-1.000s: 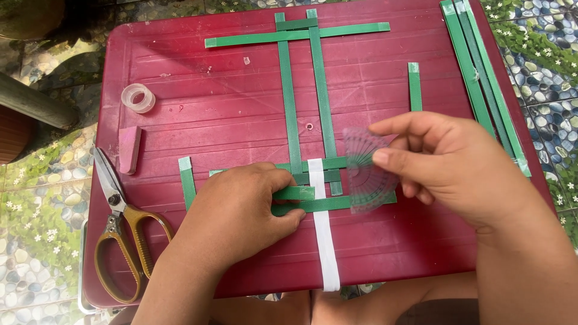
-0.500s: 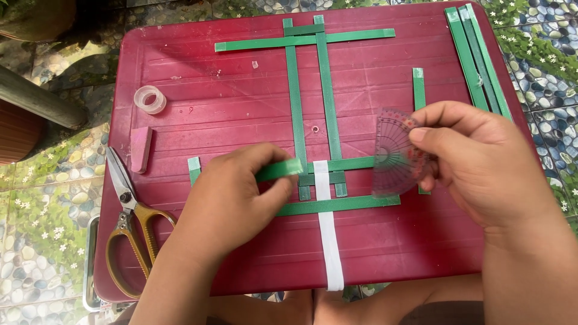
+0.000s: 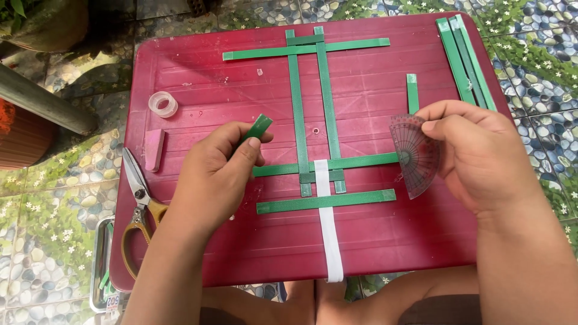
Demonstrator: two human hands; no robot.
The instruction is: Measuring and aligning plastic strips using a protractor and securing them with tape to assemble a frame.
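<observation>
On the red desk (image 3: 198, 78) a clear tape roll (image 3: 162, 103) lies near the left edge, and a small pink block (image 3: 155, 148) lies just below it. Scissors (image 3: 139, 204) with yellow handles lie at the left edge, blades pointing up, and three long green strips (image 3: 465, 60) lie side by side at the far right corner. The floor (image 3: 42, 204) is patterned with pebbles and small flowers, and a brown pot (image 3: 21, 141) stands at the left.
</observation>
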